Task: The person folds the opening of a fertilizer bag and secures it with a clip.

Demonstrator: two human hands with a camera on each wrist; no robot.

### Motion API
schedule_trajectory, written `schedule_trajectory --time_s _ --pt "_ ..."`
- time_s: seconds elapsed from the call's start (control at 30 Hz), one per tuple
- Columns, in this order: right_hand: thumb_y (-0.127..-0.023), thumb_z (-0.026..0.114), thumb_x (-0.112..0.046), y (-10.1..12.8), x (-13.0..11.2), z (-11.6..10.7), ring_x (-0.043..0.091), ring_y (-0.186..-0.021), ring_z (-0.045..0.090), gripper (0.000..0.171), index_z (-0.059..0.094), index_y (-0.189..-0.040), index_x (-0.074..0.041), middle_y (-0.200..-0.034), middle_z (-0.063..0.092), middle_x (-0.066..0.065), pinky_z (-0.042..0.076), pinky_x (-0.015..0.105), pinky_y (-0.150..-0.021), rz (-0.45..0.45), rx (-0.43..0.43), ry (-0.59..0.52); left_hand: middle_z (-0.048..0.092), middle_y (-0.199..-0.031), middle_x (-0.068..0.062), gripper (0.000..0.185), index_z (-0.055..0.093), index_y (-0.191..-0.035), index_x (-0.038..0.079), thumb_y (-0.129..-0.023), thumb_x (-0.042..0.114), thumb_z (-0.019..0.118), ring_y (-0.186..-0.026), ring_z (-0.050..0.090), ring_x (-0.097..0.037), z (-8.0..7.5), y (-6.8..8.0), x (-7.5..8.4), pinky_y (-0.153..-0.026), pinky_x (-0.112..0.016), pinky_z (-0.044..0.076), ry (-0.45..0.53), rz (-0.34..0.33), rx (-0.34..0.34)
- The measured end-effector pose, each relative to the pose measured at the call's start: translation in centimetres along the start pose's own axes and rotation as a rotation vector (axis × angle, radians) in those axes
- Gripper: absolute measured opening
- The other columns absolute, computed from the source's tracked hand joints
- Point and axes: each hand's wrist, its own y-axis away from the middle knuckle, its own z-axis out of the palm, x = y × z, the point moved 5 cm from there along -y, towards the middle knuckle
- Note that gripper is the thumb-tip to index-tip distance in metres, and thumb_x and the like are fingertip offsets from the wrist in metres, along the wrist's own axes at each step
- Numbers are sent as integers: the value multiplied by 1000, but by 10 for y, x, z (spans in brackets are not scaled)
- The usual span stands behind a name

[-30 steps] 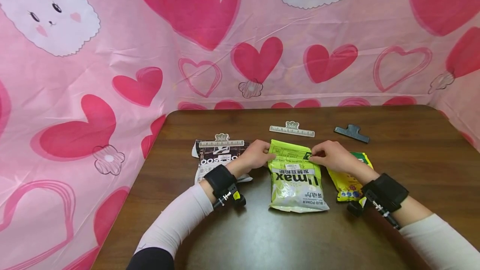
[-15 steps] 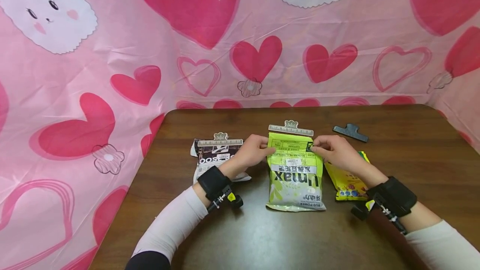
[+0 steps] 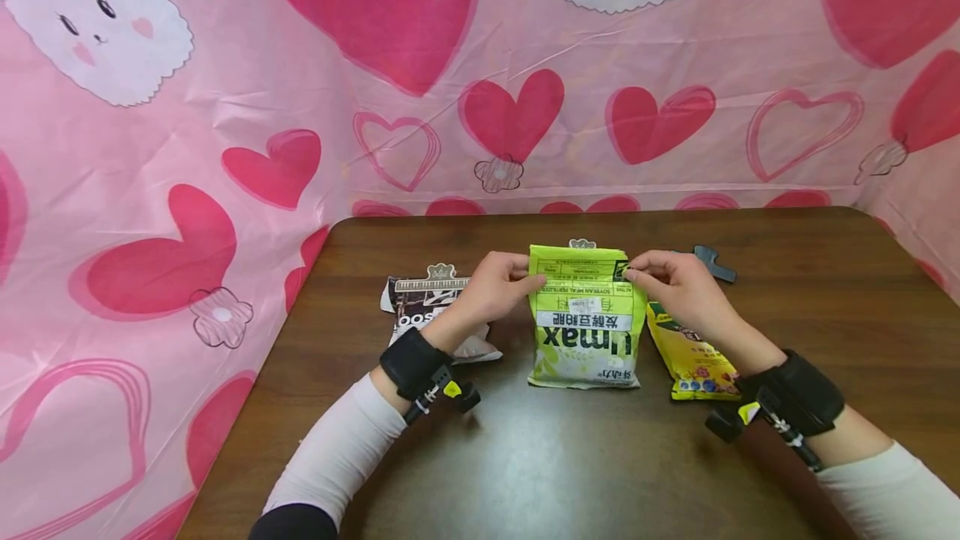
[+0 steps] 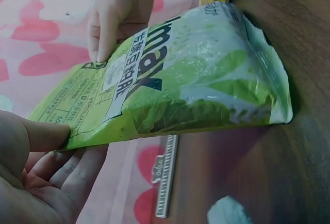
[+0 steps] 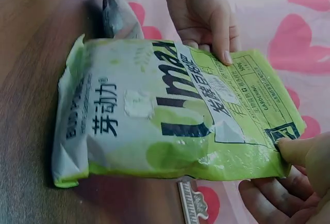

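Green bag higher than moment ago, now before middle clip, hiding most of it. Left hand pinches bag's left edge, right hand its right; lifting seems underway.

The green bag reads "Umax", "发酵豆粕肥", "芽动力®", "SOYBEAN MEAL FERTILIZER" and "GARDENING", its lettering upside down in the head view, while "SOO" shows on the partly hidden dark-topped bag and the yellow packet bears print too small to read.
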Motion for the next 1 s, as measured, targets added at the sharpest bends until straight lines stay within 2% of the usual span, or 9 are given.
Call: schedule_trajectory --time_s 0.17,0.27,0.37,0.5,0.6,0.67,0.77,0.83,1.0 --pt "-100 59 -27 1 -8 -4 12 -68 53 21 71 -106 -10 -86 69 8 45 24 -59 -50 53 -12 77 -103 -9 23 73 -116 8 -97 15 62 -80 69 -9 -6 4 8 -64 -20 44 1 85 14" --pt "-100 60 -25 3 -14 -7 13 -67 56 20 71 -104 -9 -87 71 8 47 23 -58 -72 85 -7 73 -77 -6 16 75 -105 7 -97 14 63 -57 50 -9 -9 5 12 -54 -22 31 -24 148 35" --pt "-99 61 -24 5 -18 -9 16 -66 56 18 72 -103 -9 -86 71 8 46 23 -57 -86 109 1 42 -55 2 23 63 -76 5 -97 14 63 -51 28 -9 -12 6 15 -52 -23 23 -41 192 54" --pt "-98 63 -21 6 -23 -10 19 -64 57 16 72 -103 -9 -84 72 8 47 22 -55 -109 133 -5 18 -60 4 46 32 -63 9 -96 12 64 -54 19 -13 -16 9 18 -55 -24 20 -35 229 74" --pt "-97 64 -19 6 -27 -10 18 -62 58 14 72 -102 -8 -83 73 9 47 21 -54 -130 158 -12 26 -58 0 36 46 -65 6 -96 12 64 -54 22 -14 -18 12 19 -56 -25 21 -14 233 80" --pt "-96 65 -18 7 -28 -9 17 -61 57 14 71 -103 -8 -83 73 9 47 20 -54 -139 171 -17 49 -58 -3 21 64 -78 3 -96 13 64 -54 35 -10 -19 14 17 -55 -23 27 -5 222 76" --pt "-96 65 -16 10 -28 -7 17 -61 56 13 70 -105 -7 -83 73 9 45 20 -55 -146 183 -32 76 -87 -10 18 74 -108 6 -96 14 64 -66 57 -5 -17 17 13 -59 -20 40 4 200 63" --pt "-95 66 -14 12 -27 -5 16 -62 56 14 68 -107 -7 -84 74 9 45 20 -56 -153 188 -49 77 -97 -10 21 73 -114 7 -97 14 63 -71 60 -4 -16 19 11 -62 -19 43 0 200 60" --pt "-94 65 -6 16 -26 -3 10 -65 56 15 59 -108 -3 -87 74 11 45 19 -57 -188 201 -122 69 -80 -8 16 73 -107 8 -98 15 62 -60 46 -8 -15 22 8 -57 -22 35 -7 243 92"
